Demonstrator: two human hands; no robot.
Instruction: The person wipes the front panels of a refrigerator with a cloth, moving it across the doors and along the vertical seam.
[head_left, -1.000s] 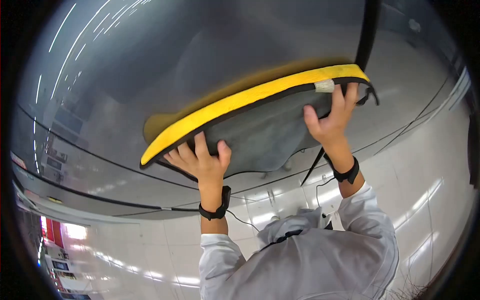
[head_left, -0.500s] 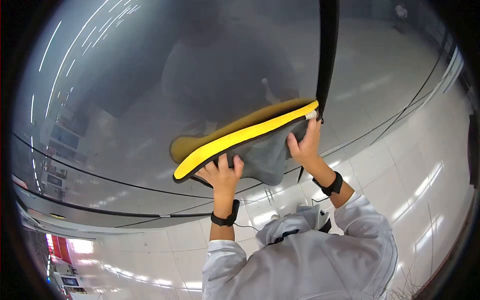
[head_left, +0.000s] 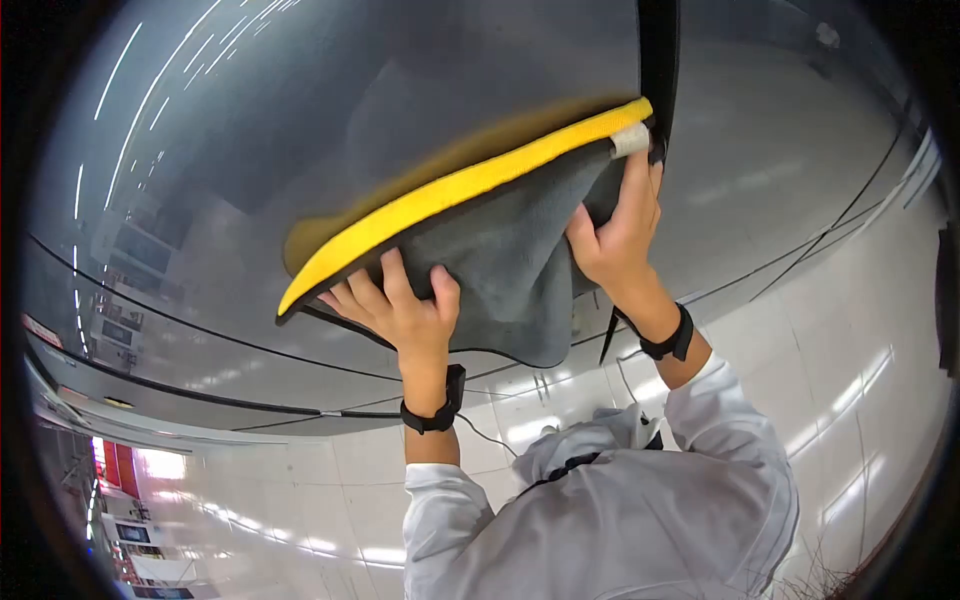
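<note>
A grey microfibre cloth with a black border is folded over along its far side, where a yellow strip shows. It is held against a shiny dark grey car panel, which mirrors the yellow. My left hand grips the cloth near its lower left corner, fingers bent over the fabric and some tips hidden. Near the upper right corner, beside a small white label, my right hand pinches the cloth, its thumb on the grey face. Between my hands the fabric sags in loose folds.
A black trim strip runs up the panel just beyond the cloth's right end. Dark panel seams cross below it. Glossy pale floor tiles lie under my arms. A thin cable hangs by my left wristband.
Both hands have moved up and away across the panel with the cloth. The cloth is spread wider, my left hand having shifted left and my right hand slightly right.
</note>
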